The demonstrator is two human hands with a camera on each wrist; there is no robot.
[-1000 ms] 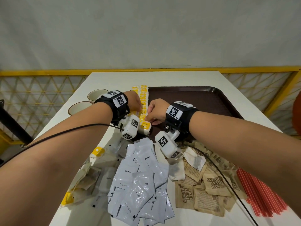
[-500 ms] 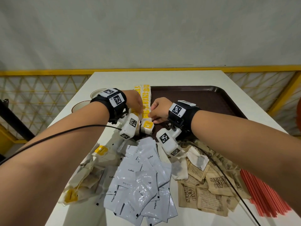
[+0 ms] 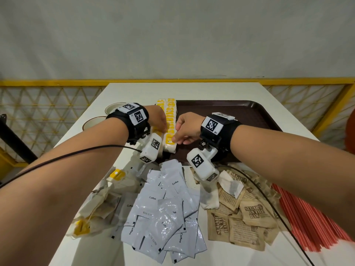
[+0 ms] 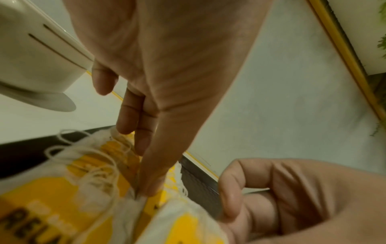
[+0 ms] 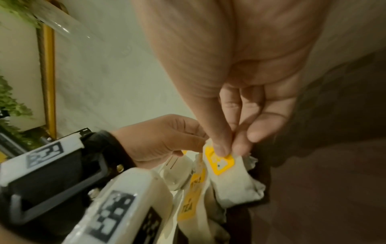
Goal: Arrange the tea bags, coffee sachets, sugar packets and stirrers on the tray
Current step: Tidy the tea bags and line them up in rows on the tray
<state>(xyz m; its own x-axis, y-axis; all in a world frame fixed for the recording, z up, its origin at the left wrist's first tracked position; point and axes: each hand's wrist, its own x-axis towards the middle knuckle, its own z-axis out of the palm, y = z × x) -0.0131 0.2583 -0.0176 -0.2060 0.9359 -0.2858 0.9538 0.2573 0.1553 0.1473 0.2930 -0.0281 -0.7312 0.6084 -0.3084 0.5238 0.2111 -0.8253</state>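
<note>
Two rows of white tea bags (image 3: 170, 116) with yellow tags lie along the left edge of the dark brown tray (image 3: 249, 116). My right hand (image 3: 175, 139) pinches the yellow tag of the nearest tea bag (image 5: 234, 181) between thumb and fingers at the near end of the right row. My left hand (image 3: 159, 121) is over the left row. In the left wrist view its fingers (image 4: 142, 145) point down fairly straight and the thumb tip presses into the gap between two tea bags (image 4: 62, 198). The two hands nearly touch.
On the white table in front of the tray lie loose tea bags (image 3: 99, 204), a heap of white coffee sachets (image 3: 165, 212), brown sugar packets (image 3: 247, 217) and red stirrers (image 3: 311, 217). Two cups (image 3: 94, 123) stand left of the tray. A yellow railing runs behind the table.
Both hands stay at the near end of the tea bag rows, shifted only slightly. The right hand keeps its pinch on the same tea bag.
</note>
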